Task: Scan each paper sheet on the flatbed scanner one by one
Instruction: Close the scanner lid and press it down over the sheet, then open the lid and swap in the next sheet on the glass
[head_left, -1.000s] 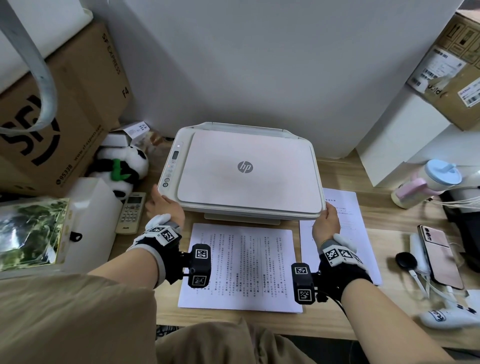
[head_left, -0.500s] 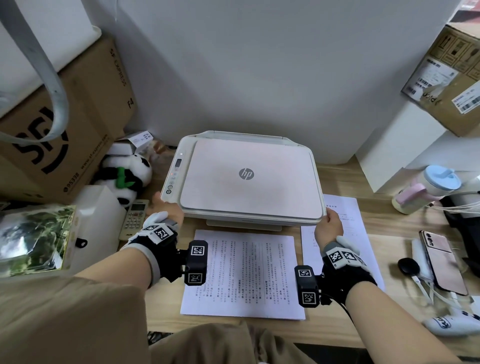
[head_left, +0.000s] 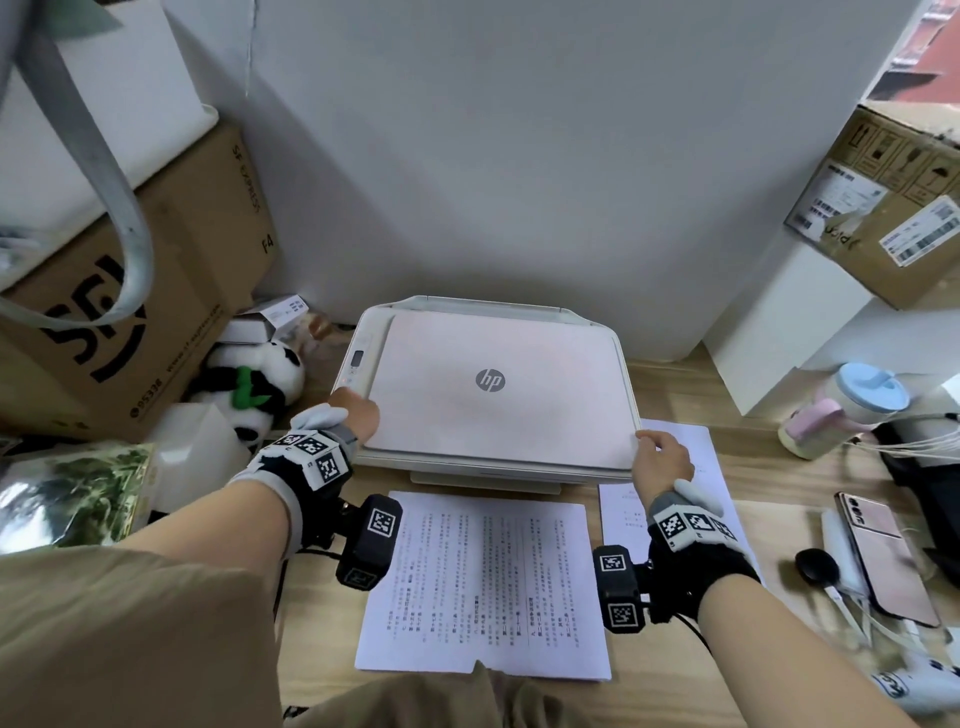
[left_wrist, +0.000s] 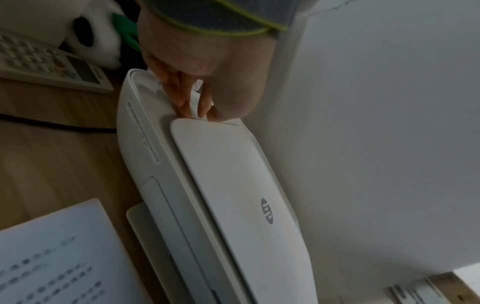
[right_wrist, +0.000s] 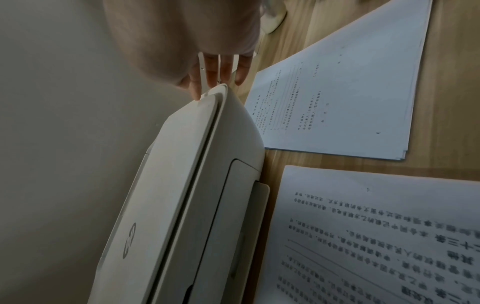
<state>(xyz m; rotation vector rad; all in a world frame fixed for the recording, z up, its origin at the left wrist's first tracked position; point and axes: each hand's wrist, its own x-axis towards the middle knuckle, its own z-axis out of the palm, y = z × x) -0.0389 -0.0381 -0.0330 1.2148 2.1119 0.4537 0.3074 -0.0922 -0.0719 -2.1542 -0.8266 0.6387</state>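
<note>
The white HP flatbed scanner (head_left: 488, 384) sits on the wooden desk against the wall. My left hand (head_left: 358, 415) grips the front left corner of its lid (left_wrist: 233, 174), with fingers (left_wrist: 182, 98) tucked under the edge. My right hand (head_left: 662, 457) holds the lid (right_wrist: 166, 185) at the front right corner, where its fingers (right_wrist: 226, 70) sit below the edge. The lid's front edge stands a little off the body. A printed sheet stack (head_left: 483, 582) lies in front of the scanner. A second stack (head_left: 621, 512) lies to its right, partly under my right wrist.
A panda plush (head_left: 254, 384), a remote (left_wrist: 52, 61) and a cardboard box (head_left: 130, 291) crowd the left side. A blue-capped bottle (head_left: 852, 410), a phone (head_left: 883, 556) and cables sit at the right. A white box (head_left: 779, 322) stands right of the scanner.
My left hand has moved from the scanner's front left corner up onto the lid's corner. My right hand has stayed at the right corner. The lid's front edge looks slightly raised.
</note>
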